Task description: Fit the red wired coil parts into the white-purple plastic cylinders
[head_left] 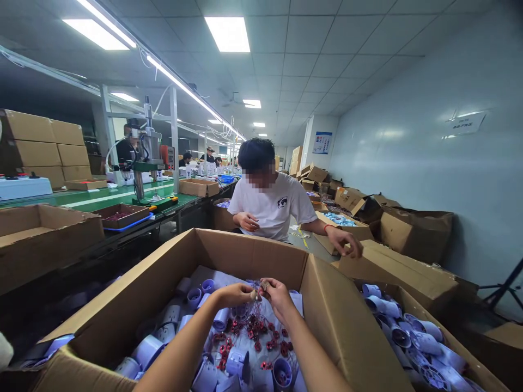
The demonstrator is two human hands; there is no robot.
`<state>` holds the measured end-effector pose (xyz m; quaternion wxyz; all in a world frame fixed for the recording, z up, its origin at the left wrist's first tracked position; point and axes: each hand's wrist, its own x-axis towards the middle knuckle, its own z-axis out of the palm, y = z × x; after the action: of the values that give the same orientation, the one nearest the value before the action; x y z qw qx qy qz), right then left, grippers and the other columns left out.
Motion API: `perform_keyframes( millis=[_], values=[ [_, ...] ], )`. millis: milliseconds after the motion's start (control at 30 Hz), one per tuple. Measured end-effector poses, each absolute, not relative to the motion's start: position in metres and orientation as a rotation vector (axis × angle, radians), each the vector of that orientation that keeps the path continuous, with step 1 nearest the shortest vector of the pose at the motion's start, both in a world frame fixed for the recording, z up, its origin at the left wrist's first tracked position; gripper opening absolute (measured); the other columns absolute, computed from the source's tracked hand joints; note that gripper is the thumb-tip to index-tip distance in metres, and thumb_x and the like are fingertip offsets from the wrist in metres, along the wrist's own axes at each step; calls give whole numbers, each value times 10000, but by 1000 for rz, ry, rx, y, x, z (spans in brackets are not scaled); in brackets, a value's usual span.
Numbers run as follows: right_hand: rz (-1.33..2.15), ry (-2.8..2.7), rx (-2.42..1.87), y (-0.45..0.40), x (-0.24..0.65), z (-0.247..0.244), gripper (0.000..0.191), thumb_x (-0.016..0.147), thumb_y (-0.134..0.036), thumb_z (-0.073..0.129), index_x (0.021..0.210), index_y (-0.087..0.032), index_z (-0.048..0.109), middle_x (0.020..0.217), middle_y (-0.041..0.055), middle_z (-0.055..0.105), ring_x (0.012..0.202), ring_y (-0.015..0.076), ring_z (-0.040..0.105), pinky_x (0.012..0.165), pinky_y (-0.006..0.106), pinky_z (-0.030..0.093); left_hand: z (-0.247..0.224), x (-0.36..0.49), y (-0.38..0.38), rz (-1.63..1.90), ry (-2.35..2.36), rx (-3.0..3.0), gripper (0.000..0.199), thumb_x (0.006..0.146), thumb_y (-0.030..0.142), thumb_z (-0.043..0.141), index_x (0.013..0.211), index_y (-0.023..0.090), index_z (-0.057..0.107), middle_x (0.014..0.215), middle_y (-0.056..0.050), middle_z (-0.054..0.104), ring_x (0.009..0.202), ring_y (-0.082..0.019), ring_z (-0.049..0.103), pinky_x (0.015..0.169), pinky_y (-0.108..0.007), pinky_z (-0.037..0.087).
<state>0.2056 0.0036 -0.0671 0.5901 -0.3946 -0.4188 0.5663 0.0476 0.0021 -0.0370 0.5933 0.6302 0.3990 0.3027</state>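
Observation:
Both my hands are close together over a large cardboard box (245, 239). The fingers of my left hand (240, 294) are pinched together, and those of my right hand (278, 298) are pinched just beside them. What they grip is too small to make out; thin wires hang just below the fingertips. Under them lies a pile of small red round parts with thin wires (257, 329). Around the pile are several pale purple plastic cup-shaped housings (237, 362), some upright and some on their sides. My forearms hide part of the box's contents.
A person (265, 204) in a white shirt sits across the box, one arm stretched to the side. At right stands another box of purple housings (425, 337). A green conveyor bench (93, 198) with a press machine (149, 158) runs along the left. Cardboard boxes (412, 228) line the wall.

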Motion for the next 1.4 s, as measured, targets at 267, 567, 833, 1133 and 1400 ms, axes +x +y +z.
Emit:
perform_keyframes(
  millis=[267,567,833,1133,1400],
  values=[
    [1352,-918,-921,2,207,-62,374,389,-424,813,572,-163,617,511,-19,585,467,92,494,443,216,352,-34,44,-1,820,869,1488,440,755,597,546,877,207,710,875,-30,671,803,-155,565,704,-216,421],
    [1522,-863,-869,-1,200,-54,275,424,-290,824,574,-141,648,496,-12,584,441,77,479,436,208,374,-29,52,1,966,742,1115,457,671,601,647,828,173,611,618,37,565,516,-82,519,526,-188,401],
    [1473,-933,-758,-8,202,-46,423,344,-291,857,707,-163,680,612,-7,637,559,107,558,583,248,459,-24,51,0,1104,660,964,437,672,563,681,859,211,502,637,45,553,493,-103,560,489,-204,433],
    [1128,-1196,-943,-6,204,-42,245,478,-344,791,570,-177,636,484,-34,560,478,105,450,500,249,351,-25,49,5,1158,668,921,388,684,508,701,829,208,502,619,57,533,480,-99,546,477,-213,443],
    [1104,-1288,-870,-16,197,-30,270,537,-393,762,594,-173,615,516,-37,552,493,91,438,491,225,334,-42,45,20,1213,647,817,406,696,486,703,886,184,508,614,54,553,469,-90,546,496,-201,420]
  ],
)
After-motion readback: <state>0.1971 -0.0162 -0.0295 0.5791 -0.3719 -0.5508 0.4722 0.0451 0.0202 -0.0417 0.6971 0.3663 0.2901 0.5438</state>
